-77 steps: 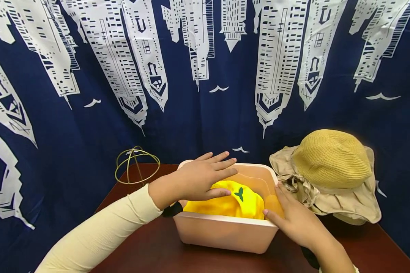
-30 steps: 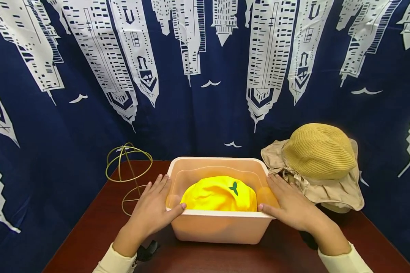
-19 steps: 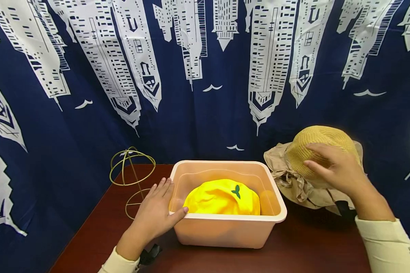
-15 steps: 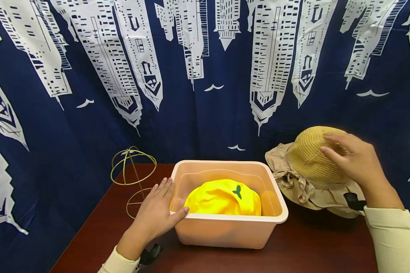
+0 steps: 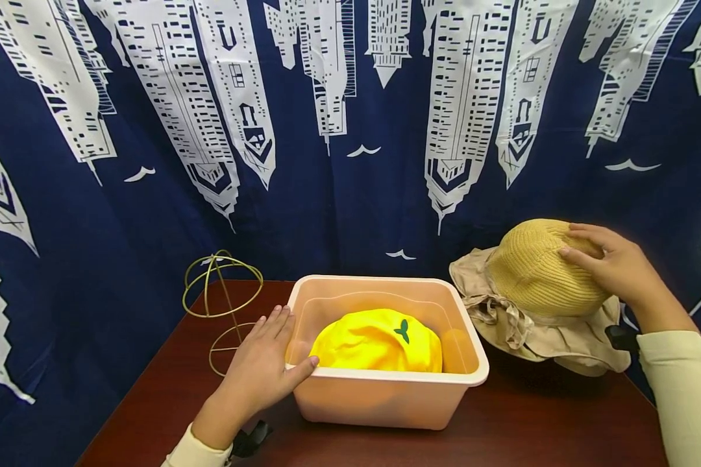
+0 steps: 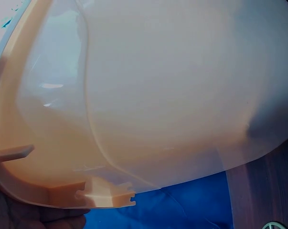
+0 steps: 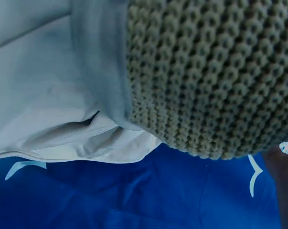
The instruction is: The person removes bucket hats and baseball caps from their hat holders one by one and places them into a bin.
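Note:
My left hand rests with straight fingers against the left rim of a peach plastic tub, thumb on the front edge. Inside the tub lies a bright yellow cap with a green leaf mark. In the left wrist view the tub's side wall fills most of the picture. My right hand lies over the right side of a sun hat, fingers and thumb on its knitted yellow crown. Its beige ruffled brim hangs below. Only the hat's knit crown and brim show up close in the right wrist view.
A gold wire hat stand is at the left, behind my left hand. The dark red-brown table carries the tub. A navy curtain with white building prints hangs close behind everything.
My right hand has left the tub's right rim and moved right onto the sun hat's crown. My left hand first came back from over the tub to its left rim and stays there.

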Tool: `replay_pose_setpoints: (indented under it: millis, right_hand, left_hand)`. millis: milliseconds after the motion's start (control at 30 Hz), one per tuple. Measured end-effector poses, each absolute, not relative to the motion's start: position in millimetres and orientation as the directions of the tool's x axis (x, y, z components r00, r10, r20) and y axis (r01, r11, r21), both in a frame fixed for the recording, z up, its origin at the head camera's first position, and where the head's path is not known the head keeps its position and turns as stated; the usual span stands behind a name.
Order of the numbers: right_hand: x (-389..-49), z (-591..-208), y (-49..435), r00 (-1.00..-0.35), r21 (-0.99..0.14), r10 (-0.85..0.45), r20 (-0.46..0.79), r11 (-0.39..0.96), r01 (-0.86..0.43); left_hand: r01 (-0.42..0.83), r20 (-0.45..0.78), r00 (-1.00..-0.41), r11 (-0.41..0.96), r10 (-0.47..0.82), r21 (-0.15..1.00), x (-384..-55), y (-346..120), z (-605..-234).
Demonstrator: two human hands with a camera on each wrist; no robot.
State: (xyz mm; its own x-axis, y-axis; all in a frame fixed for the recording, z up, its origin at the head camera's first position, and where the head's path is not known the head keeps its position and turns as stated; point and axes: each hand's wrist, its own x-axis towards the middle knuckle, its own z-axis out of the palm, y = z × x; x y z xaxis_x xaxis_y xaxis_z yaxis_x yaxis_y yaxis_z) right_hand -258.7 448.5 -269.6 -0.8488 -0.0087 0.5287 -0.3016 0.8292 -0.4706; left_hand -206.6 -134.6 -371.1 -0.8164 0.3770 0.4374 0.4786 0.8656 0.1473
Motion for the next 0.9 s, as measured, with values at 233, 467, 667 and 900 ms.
replay_pose_setpoints:
  millis: [233, 467, 667, 900]
  right_hand:
    - [-269.9, -266.3, 448.5, -0.858, -0.447, -0.083, 0.507, 0.826, -0.344]
    - [-274.3, -261.4, 445.3, -0.903, -0.493, -0.063, 0.425, 0.821, -0.289]
    - [-275.0, -262.1, 441.9, -0.922, -0.528, -0.041, 0.385, 0.810, -0.257]
    - [-276.9, -265.3, 441.4, -0.928, -0.531, -0.034, 0.370, 0.812, -0.242]
  left_hand:
    - [0.464, 0.427, -0.825, 0.875, 0.369, 0.140, -206.7, -136.7, -371.4]
    - [0.462, 0.424, -0.829, 0.874, 0.365, 0.151, -205.7, -136.2, -371.7]
    - [0.468, 0.442, -0.818, 0.872, 0.368, 0.141, -206.5, -135.6, -372.4]
    - [0.462, 0.439, -0.823, 0.875, 0.361, 0.146, -206.9, -134.7, -372.7]
